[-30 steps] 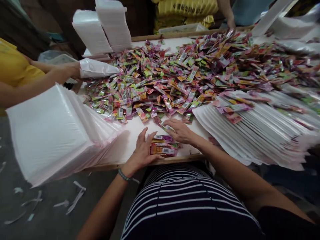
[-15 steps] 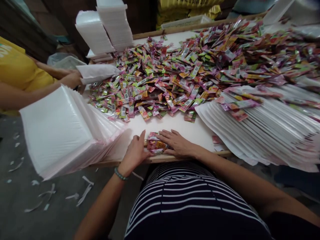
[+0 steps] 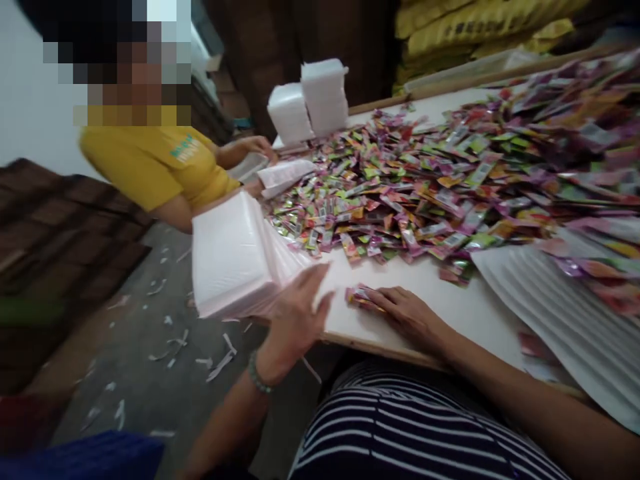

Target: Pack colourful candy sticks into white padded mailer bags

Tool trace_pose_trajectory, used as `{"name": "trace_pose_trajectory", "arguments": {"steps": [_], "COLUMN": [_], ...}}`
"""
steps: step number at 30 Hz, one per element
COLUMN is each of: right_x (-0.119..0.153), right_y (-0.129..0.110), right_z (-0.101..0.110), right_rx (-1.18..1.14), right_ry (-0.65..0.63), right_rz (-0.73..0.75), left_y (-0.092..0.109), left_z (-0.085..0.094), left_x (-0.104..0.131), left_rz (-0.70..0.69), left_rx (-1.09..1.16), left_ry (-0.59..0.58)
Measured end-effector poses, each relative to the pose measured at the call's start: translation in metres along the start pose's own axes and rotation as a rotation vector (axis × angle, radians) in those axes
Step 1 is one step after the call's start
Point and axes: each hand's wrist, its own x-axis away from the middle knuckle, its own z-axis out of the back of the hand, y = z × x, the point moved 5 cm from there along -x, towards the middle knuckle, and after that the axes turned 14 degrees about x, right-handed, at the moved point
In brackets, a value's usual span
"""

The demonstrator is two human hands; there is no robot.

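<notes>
Fingers apart and slightly blurred, my left hand (image 3: 299,308) is raised by the near edge of a stack of white plastic bags (image 3: 231,257); nothing shows in it. My right hand (image 3: 415,319) rests at the table's front with its fingers over a small bunch of colourful snack packets (image 3: 361,297), gripping it against the white surface. Part of the bunch is hidden under those fingers. Behind both hands spreads a large heap of the same kind of packets (image 3: 425,193).
Across the table corner, a person in a yellow shirt (image 3: 150,167) holds a white bag (image 3: 284,176) at the heap. More white bags (image 3: 545,287) lie fanned at right, with packets on top. White stacks (image 3: 324,100) stand at the back. Paper scraps (image 3: 223,357) litter the floor.
My view has swung left, bringing more of the co-worker in. My left hand has left the packet bunch and moved left to the bag stack. My right hand stays on the bunch.
</notes>
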Motion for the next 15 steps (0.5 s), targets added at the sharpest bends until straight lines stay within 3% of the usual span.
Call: {"name": "trace_pose_trajectory", "arguments": {"steps": [2, 3, 5, 7, 9, 12, 15], "right_x": [0.002, 0.002, 0.002, 0.003, 0.003, 0.003, 0.003], "right_y": [0.001, 0.002, 0.005, 0.011, 0.016, 0.020, 0.023], "right_z": [-0.003, -0.005, -0.008, -0.010, -0.011, -0.012, -0.011], "right_rx": [0.027, 0.024, -0.015, -0.077, -0.130, -0.186, -0.244], "right_ry": [0.033, 0.055, 0.104, 0.148, 0.167, 0.151, 0.142], "right_rz": [-0.001, -0.003, -0.022, -0.055, -0.096, -0.136, -0.199], "left_y": [-0.014, -0.026, -0.057, -0.086, -0.105, -0.111, -0.095], "left_z": [0.063, 0.087, 0.115, 0.126, 0.126, 0.124, 0.127], "left_x": [0.007, 0.010, 0.018, 0.029, 0.039, 0.047, 0.044], "left_rz": [0.034, 0.078, 0.178, 0.257, 0.281, 0.253, 0.208], "left_rx": [-0.256, -0.375, -0.538, -0.596, -0.612, -0.620, -0.592], "left_ry": [0.213, 0.192, -0.005, -0.177, -0.222, -0.145, -0.023]}}
